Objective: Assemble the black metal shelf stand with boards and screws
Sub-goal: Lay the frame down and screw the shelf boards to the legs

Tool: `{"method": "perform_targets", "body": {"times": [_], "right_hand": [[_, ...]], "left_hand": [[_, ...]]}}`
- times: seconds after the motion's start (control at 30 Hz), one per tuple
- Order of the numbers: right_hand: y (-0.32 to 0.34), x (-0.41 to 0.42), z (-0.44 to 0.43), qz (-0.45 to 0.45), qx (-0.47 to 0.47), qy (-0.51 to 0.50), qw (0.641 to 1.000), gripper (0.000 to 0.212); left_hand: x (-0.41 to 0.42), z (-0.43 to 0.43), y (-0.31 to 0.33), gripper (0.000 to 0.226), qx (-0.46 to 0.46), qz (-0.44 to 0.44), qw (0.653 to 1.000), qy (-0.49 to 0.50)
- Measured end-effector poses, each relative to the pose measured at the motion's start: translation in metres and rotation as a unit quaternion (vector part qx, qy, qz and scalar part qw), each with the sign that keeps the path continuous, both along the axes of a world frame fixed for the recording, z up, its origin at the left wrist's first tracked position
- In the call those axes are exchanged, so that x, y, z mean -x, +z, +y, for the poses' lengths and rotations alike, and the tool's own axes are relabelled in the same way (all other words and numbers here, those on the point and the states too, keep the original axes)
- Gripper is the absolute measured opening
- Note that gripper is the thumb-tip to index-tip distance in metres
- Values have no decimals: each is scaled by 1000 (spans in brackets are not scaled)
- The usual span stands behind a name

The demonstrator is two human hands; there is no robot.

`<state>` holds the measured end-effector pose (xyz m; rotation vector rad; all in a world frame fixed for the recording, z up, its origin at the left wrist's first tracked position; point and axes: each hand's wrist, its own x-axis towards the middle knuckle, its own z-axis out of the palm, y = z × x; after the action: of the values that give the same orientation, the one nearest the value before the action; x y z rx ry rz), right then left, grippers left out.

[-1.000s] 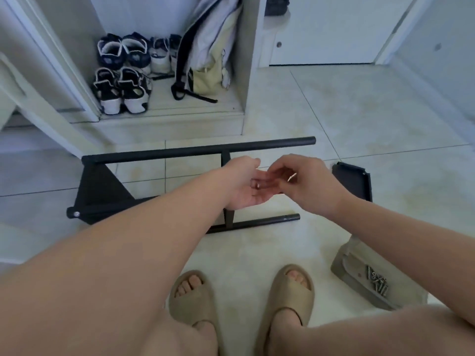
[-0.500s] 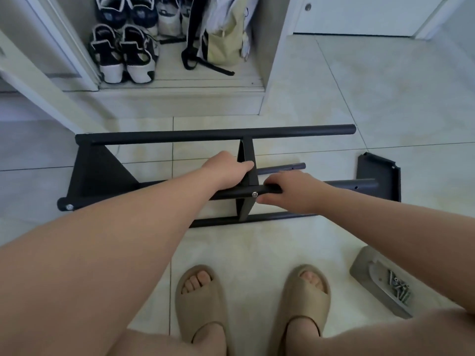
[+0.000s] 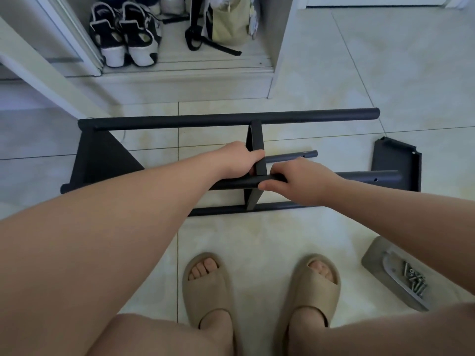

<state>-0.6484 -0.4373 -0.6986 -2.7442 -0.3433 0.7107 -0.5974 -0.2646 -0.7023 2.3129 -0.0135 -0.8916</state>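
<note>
Partly beneath both hands [image 3: 303,181], black stand [image 3: 231,120]

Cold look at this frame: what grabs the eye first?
The black metal frame lying across the tiled floor, mid-picture, with the left hand gripping its flat cross strut and the right hand gripping the near tube right beside it. After that, the screws heaped on a grey tray at lower right, and a loose black panel on the floor at the right.
</note>
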Motion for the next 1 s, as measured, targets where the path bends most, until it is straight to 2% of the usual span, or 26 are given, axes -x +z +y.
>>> {"method": "perform_targets", "body": {"times": [0.43, 0.53, 0.63, 0.73, 0.83, 0.93, 1.0], "right_hand": [[-2, 44, -22, 54, -3, 19, 998, 51], [-5, 48, -27, 17, -21, -22, 999, 58], [-10, 47, -31, -116, -1, 19, 993, 95], [-12, 43, -32, -156, 26, 54, 986, 117], [-19, 36, -33, -148, 55, 82, 984, 116], [-23, 33, -33, -147, 68, 106, 981, 108], [-25, 32, -34, -149, 58, 109, 981, 106]], "left_hand": [[39, -19, -1, 57, 0, 68, 996, -55], [38, -16, -1, 58, -3, 82, 995, -51], [34, -12, -2, 59, 35, 151, 988, -22], [25, -8, -7, 63, 74, 225, 972, -7], [18, -3, -13, 57, 113, 265, 958, 7], [12, 2, -23, 32, 153, 275, 944, 93], [8, 6, -30, 37, 163, 293, 935, 113]]}}
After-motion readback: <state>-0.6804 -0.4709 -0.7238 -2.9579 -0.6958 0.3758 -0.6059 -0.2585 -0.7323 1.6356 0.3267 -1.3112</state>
